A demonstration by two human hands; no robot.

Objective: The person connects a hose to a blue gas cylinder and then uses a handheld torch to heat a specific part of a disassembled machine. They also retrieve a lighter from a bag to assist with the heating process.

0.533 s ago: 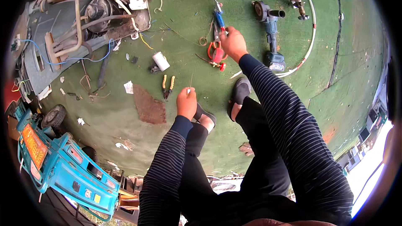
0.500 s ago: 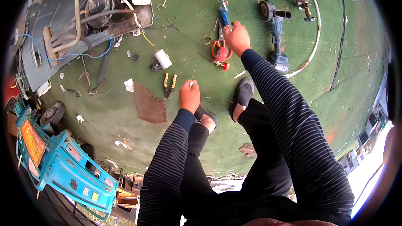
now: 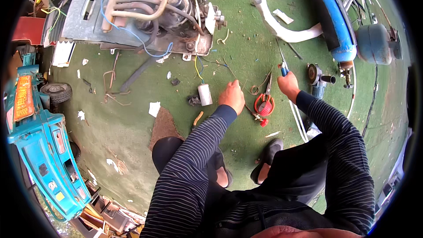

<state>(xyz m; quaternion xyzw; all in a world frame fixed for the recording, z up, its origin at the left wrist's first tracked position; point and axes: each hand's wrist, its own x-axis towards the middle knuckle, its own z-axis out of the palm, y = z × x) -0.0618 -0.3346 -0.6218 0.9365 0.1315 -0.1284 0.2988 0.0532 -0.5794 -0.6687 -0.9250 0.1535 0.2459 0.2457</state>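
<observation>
My right hand is closed around the blue handle of a torch, whose slim metal tip points away from me. White hoses run down from beside that hand. My left hand is closed over the floor, with a faint thin rod seeming to rise from its fingers. Between the hands lie red-handled scissors and a red round gauge. Left of my left hand is a silver cylinder with yellow and blue wires. Yellow-handled pliers are mostly hidden by my left arm and knee.
A machine with bent pipes stands at the far left. Beyond my right hand are an angle grinder, a blue gas cylinder and a smaller tank. A teal vehicle is at left, on green flooring.
The view has shifted, bringing the machine and gas cylinder further in. My left hand has moved forward past the silver cylinder's near end. The right hand still grips the torch, now further from the scissors.
</observation>
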